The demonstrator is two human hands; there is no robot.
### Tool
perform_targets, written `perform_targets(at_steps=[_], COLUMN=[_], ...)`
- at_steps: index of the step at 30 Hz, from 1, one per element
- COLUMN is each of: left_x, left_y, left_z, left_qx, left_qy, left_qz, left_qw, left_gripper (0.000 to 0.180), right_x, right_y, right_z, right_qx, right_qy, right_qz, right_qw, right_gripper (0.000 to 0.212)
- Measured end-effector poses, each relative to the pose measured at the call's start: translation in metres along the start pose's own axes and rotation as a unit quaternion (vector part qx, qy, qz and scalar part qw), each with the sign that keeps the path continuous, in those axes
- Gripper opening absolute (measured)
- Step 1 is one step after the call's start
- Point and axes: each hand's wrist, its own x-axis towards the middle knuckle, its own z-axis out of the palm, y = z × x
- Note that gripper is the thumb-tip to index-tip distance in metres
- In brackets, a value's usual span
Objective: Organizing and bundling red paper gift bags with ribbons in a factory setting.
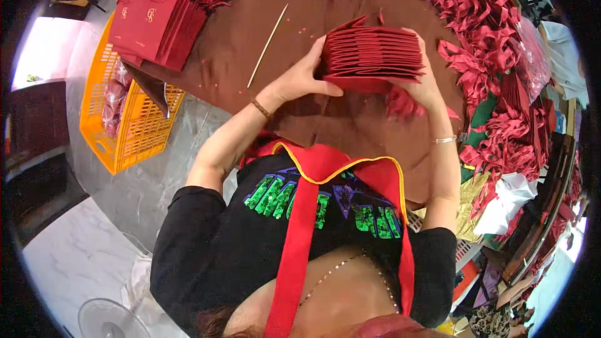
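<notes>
Between my two hands I hold a thick stack of flat red paper gift bags, their layered edges facing up. My left hand presses on the stack's left end, thumb along the near lower side. Round the right end wraps my right hand, its fingers partly hidden by the bags. A bunch of red ribbon shows just below the stack, near my right hand. All of this is over a brown-covered table.
Another stack of red gift bags stands at the table's left edge, above an orange plastic crate. A thin pale stick lies left of my hands. Red ribbons heap along the right side. A fan stands at lower left.
</notes>
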Motion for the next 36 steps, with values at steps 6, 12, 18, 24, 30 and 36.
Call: perform_targets(at_steps=[6,12,18,24,30,36], left_x=[0.004,0.016,0.026,0.026,0.022,0.019], left_y=[0.013,0.049,0.058,0.062,0.056,0.052], left_z=[-0.034,-0.029,-0.035,-0.028,-0.025,-0.019], left_qx=[-0.042,-0.109,0.114,0.037,-0.027,-0.064], left_qy=[-0.032,0.03,0.011,0.024,0.029,0.031], left_qz=[0.054,0.008,-0.01,-0.024,-0.054,-0.021], left_qw=[0.997,0.994,0.993,0.999,0.998,0.997], left_gripper=[0.067,0.042,0.033,0.026,0.029,0.034], right_x=[0.0,0.0,0.0,0.001,0.001,0.0], right_y=[-0.01,-0.01,-0.003,-0.004,-0.008,-0.01], right_z=[-0.001,-0.001,-0.003,-0.004,-0.003,-0.002], right_qx=[-0.05,-0.041,-0.051,-0.076,-0.082,-0.058], right_qy=[-0.02,-0.022,-0.03,-0.03,-0.025,-0.027], right_qz=[-0.017,-0.012,-0.026,-0.028,-0.04,-0.026], right_qw=[0.998,0.999,0.998,0.996,0.996,0.998], right_gripper=[0.081,0.083,0.085,0.087,0.088,0.088])
